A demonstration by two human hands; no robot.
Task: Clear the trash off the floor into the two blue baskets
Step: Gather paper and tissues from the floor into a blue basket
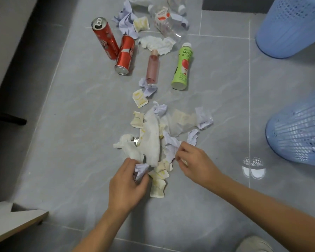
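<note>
On floor: left hand (127, 186) grips crumpled paper (140, 170); right hand (193, 160) pinches wrapper (184, 162); cans (125, 55), bottles (182, 66) beyond.

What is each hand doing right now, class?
Left hand: fingers closed on a crumpled lavender paper.
Right hand: fingers pinching a small cream sachet beside the crumpled papers.
</note>
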